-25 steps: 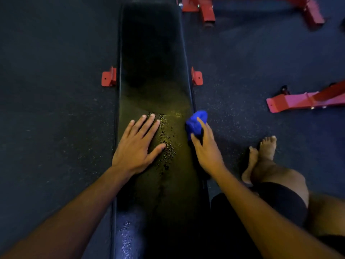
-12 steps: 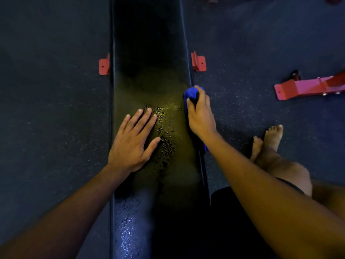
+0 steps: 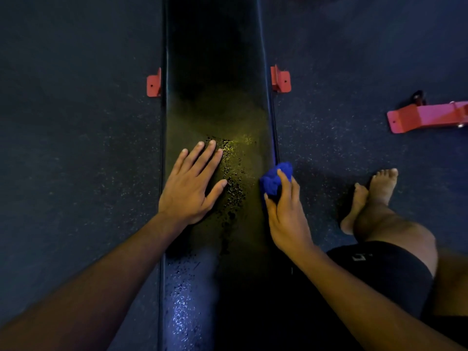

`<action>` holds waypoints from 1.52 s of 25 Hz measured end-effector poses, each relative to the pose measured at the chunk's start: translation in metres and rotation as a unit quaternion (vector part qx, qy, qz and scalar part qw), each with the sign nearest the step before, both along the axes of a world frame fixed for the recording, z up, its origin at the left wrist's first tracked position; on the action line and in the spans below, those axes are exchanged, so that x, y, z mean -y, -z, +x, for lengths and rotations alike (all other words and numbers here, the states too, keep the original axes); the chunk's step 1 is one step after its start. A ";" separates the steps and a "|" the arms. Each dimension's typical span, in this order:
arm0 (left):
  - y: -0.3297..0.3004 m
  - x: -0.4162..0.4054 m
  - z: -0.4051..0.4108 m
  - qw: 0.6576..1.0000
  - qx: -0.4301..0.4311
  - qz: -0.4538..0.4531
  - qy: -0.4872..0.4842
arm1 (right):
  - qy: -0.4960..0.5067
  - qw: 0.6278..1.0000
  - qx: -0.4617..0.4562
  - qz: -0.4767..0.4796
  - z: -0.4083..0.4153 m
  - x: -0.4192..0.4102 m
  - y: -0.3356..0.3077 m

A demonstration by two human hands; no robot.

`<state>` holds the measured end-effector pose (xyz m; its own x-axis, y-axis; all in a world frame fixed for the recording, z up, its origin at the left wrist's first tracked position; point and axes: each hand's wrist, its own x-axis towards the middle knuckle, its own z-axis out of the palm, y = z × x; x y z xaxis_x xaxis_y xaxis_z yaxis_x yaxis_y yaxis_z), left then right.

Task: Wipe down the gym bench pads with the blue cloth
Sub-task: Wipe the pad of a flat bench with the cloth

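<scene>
Half a second ago my right hand (image 3: 287, 214) was farther up the bench's right edge, with the blue cloth (image 3: 274, 179) just short of the red bracket (image 3: 280, 79); now hand and cloth have slid back toward me, well below that bracket. My left hand (image 3: 191, 188) has not shifted on the pad.

My right fingers and thumb curl round the bunched blue cloth, clamping it against the right side edge of the black bench pad (image 3: 215, 72), where the padding rolls over toward the floor. Most of the cloth bulges out above my fingertips; part is hidden under my palm.

My left hand lies flat on the left half of the pad, palm down, fingers straight and slightly spread, thumb angled out to the right, holding nothing. Just beside its fingertips and thumb a patch of wet droplets (image 3: 234, 183) glistens down the middle of the pad. A second red bracket (image 3: 154, 83) sticks out at the left edge. My bare foot (image 3: 379, 188) rests on the speckled floor (image 3: 76, 148) to the right.
</scene>
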<state>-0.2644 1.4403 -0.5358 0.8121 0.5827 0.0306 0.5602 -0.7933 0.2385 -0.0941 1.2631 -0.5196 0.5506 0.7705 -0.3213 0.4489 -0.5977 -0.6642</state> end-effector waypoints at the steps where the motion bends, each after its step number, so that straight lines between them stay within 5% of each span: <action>1: 0.001 0.000 0.000 1.000 -0.001 0.003 0.001 | 0.009 1.000 0.012 0.019 0.009 -0.016 0.002; 6: 0.002 -0.001 -0.001 1.000 -0.006 -0.005 0.003 | 0.035 0.997 0.033 0.056 0.054 -0.098 0.006; 15: -0.014 0.002 -0.003 0.999 -0.034 -0.035 0.000 | -0.068 0.997 0.011 -0.027 0.022 -0.006 -0.015; 19: -0.019 0.048 -0.034 0.989 -0.015 -0.113 -0.092 | -0.155 0.977 0.121 0.081 0.055 -0.073 -0.062; 22: -0.009 0.084 -0.054 0.989 -0.019 -0.100 -0.111 | -0.359 0.893 0.249 0.111 0.055 -0.178 -0.078; 26: -0.004 0.080 -0.051 0.992 -0.016 -0.058 -0.114 | -0.627 0.699 0.343 0.018 0.000 -0.268 -0.063; 32: 0.006 0.081 -0.054 0.995 0.069 -0.022 -0.065 | -0.775 0.518 0.362 0.014 -0.059 -0.289 -0.034; 38: 0.011 0.082 -0.056 0.994 0.085 -0.002 -0.069 | -0.753 0.522 0.400 -0.018 -0.039 -0.356 -0.033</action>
